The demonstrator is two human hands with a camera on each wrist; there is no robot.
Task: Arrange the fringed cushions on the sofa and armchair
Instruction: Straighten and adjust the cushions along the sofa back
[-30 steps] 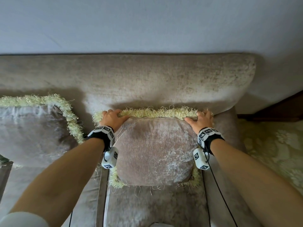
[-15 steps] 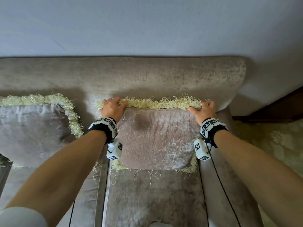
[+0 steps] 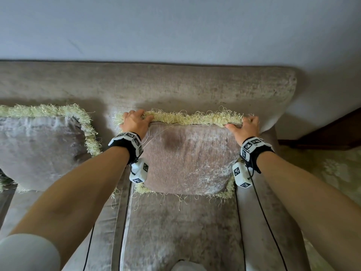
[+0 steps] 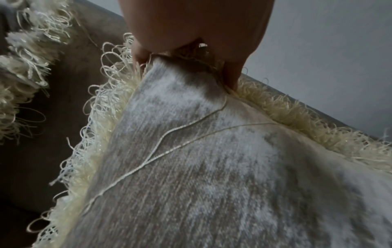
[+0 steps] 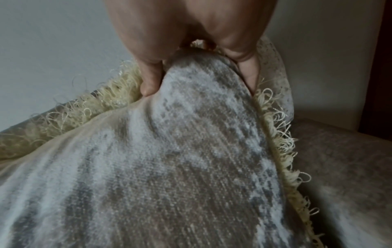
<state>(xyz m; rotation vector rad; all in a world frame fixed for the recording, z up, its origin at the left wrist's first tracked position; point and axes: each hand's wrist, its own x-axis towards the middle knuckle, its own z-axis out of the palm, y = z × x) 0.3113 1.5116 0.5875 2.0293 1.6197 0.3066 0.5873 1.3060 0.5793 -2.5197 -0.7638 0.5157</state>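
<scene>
A: Where is the cushion at this moment?

B: A square taupe velvet cushion with pale yellow looped fringe (image 3: 189,163) stands upright on the seat of a taupe velvet sofa (image 3: 175,89), its back against the backrest, at the sofa's right end. Compared with a second ago it sits further back and more upright, with more bare seat showing in front of it.

A: And the hands?

B: The left hand (image 3: 135,122) grips the top left corner, fingers curled over the fringed edge and thumb on the front face. The right hand (image 3: 245,127) grips the top right corner the same way. Both have kept their hold on these same corners since the earlier frames. The wrist views show each thumb (image 4: 232,75) (image 5: 150,78) pressed into the velvet beside the fringe.

A: Anything loose?

B: A long stray fringe thread (image 4: 161,139) trails across the cushion's front from the left corner.

A: What else is nearby?

B: A second matching fringed velvet cushion (image 3: 39,149) leans on the backrest to the left, apart from the first. Behind the sofa is a pale grey wall (image 3: 175,26); a patterned cream rug (image 3: 332,173) lies at right.
</scene>
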